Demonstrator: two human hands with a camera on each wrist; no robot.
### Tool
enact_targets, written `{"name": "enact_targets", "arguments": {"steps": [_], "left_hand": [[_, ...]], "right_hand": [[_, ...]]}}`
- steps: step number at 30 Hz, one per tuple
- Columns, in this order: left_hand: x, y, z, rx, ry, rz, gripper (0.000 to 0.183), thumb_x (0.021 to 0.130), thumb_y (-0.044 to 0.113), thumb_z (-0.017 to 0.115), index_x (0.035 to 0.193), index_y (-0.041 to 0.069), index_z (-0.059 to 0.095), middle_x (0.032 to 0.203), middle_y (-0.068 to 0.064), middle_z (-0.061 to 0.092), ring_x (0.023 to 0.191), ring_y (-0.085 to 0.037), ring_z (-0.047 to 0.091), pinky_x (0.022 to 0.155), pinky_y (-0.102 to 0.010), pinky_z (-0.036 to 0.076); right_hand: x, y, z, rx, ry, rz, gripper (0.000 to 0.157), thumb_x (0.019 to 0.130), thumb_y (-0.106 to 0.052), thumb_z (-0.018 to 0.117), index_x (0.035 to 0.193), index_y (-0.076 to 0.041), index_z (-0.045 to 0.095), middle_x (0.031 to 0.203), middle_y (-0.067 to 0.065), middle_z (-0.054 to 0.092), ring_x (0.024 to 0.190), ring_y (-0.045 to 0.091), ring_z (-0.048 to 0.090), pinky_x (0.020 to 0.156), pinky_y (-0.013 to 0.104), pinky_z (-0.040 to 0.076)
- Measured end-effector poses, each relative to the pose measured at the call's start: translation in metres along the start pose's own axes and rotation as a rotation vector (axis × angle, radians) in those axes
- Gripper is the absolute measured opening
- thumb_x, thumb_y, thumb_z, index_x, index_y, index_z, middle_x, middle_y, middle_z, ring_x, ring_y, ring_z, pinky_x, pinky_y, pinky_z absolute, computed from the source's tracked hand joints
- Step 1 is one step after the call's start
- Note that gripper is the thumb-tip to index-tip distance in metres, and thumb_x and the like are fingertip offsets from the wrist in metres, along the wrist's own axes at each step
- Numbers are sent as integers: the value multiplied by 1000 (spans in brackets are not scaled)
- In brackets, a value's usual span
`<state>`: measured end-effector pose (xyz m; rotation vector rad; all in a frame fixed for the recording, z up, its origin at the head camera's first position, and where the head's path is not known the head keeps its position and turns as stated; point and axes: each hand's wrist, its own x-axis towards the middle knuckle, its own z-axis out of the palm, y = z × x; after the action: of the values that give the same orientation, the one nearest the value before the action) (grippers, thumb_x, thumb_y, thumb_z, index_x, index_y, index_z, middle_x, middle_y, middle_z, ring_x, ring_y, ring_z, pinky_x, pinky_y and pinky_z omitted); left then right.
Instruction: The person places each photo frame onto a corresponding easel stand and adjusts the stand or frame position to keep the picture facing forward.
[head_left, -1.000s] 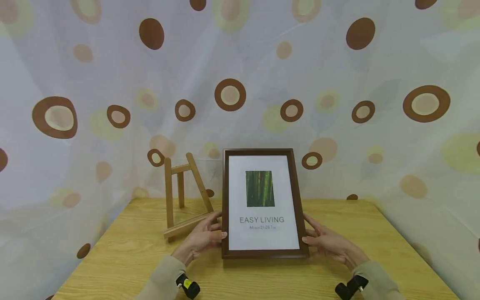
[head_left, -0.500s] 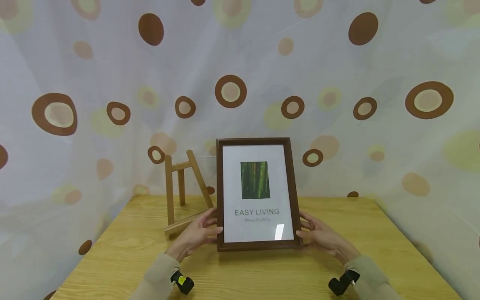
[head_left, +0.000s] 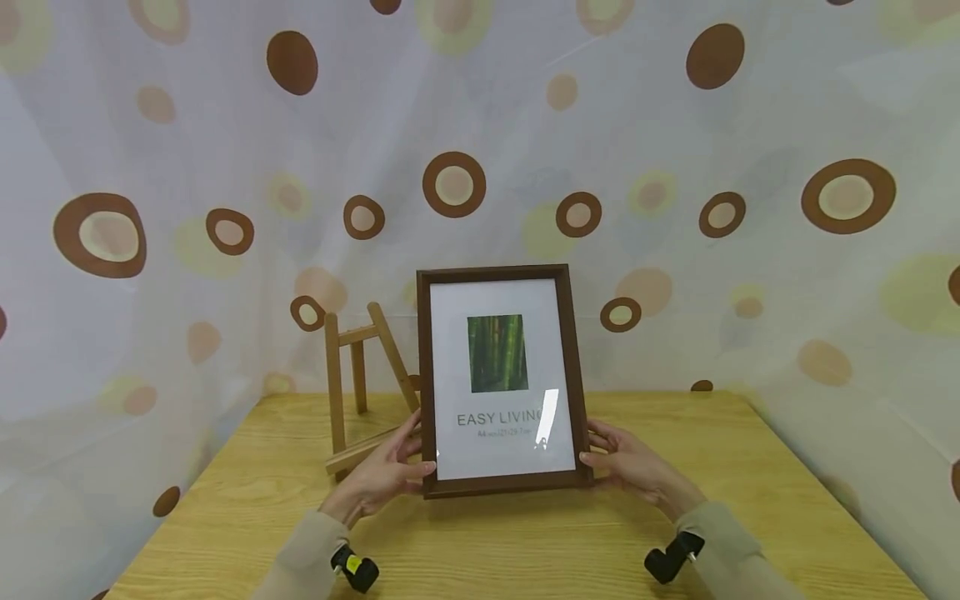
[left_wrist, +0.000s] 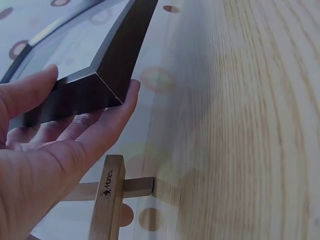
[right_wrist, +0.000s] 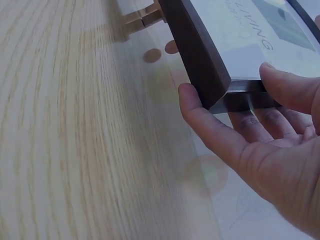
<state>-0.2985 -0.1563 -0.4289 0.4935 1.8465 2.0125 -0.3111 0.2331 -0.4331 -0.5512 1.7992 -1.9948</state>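
A dark brown picture frame [head_left: 498, 483] with a white "EASY LIVING" insert and a green bamboo picture is held up between both hands, leaning slightly to the left. My left hand [head_left: 381, 477] grips its lower left side, thumb [left_wrist: 35, 90] on the front edge and fingers behind and below. On the lower right side, my right hand [head_left: 633, 468] holds it the same way, as the right wrist view [right_wrist: 260, 135] shows. Just left of the frame stands a small wooden easel [head_left: 335, 383], its ledge [head_left: 360, 452] partly hidden by the left hand and the picture frame.
A light wooden table [head_left: 675, 533] lies under everything. Behind and at both sides hangs a pale curtain [head_left: 510, 100] printed with brown and beige ovals. Each wrist carries a small black camera mount [head_left: 355, 569].
Both hands have lifted the picture frame and carried it left, nearer the easel. It has tilted a little to the left, and a bright reflection now shows on its glass.
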Motion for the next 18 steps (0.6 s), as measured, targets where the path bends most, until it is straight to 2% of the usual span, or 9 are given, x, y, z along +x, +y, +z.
{"name": "enact_targets", "arguments": {"steps": [3,8,11,18], "left_hand": [[-1,0,-2,6,19,6,89,85,4,61,146,22,0,145,-29,-2,124,-46,27,85,-52,44],[-3,-4,-8,88,94,20,84,83,12,65,145,8,8,144,-30,8,122,-43,33,84,-47,46],[-6,-4,-13,99,121,38,79,84,12,65,143,3,12,141,-32,15,119,-42,39,83,-45,48],[-9,-4,-19,57,142,49,75,87,12,61,144,7,13,139,-32,23,116,-39,43,85,-49,45]], "right_hand": [[2,-2,2,-20,9,-7,73,91,-3,52,143,2,2,145,28,6,122,41,34,85,56,42],[9,0,5,-12,4,-6,72,91,-4,53,143,1,5,145,28,9,117,36,43,84,56,43],[14,2,7,-4,-1,-8,70,91,-3,52,144,0,6,145,27,11,117,35,44,85,56,42],[24,3,14,-30,45,-4,70,91,-5,54,145,-4,9,145,27,15,121,40,36,86,55,42]]}}
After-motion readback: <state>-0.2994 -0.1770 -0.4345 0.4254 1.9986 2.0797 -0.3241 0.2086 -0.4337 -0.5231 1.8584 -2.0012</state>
